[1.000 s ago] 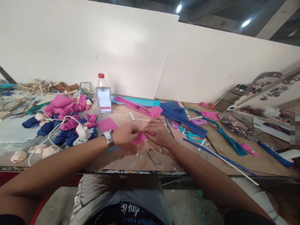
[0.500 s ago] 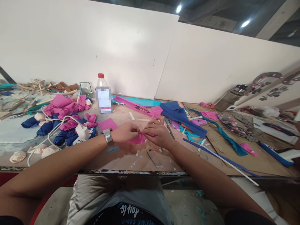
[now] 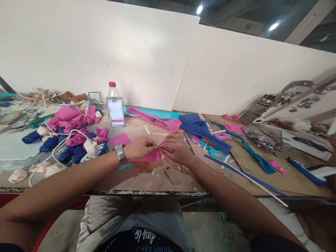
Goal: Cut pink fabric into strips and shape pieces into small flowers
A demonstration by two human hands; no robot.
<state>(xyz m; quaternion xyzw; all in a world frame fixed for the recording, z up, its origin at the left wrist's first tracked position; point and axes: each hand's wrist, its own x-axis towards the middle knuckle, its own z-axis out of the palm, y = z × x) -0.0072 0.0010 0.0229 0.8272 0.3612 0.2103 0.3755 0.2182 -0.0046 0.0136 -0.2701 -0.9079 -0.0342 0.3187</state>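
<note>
My left hand (image 3: 140,147), with a metal watch on its wrist, and my right hand (image 3: 176,147) meet over the middle of the worktable (image 3: 147,178). Both pinch a small pink sheet piece (image 3: 151,156), fingertips touching at its upper edge. The piece hangs down to the table under my left hand. Another flat pink square (image 3: 119,139) lies just left of my left wrist.
A red-capped plastic bottle (image 3: 114,105) stands behind my hands. Pink and blue rolled pieces (image 3: 70,134) and a white adapter with cable (image 3: 90,147) crowd the left. Blue sheets (image 3: 201,131), teal strips and a long blue strip (image 3: 244,176) lie at right.
My hands have stayed together on the pink piece, with only small finger movements. More of the pink piece now shows below my left hand.
</note>
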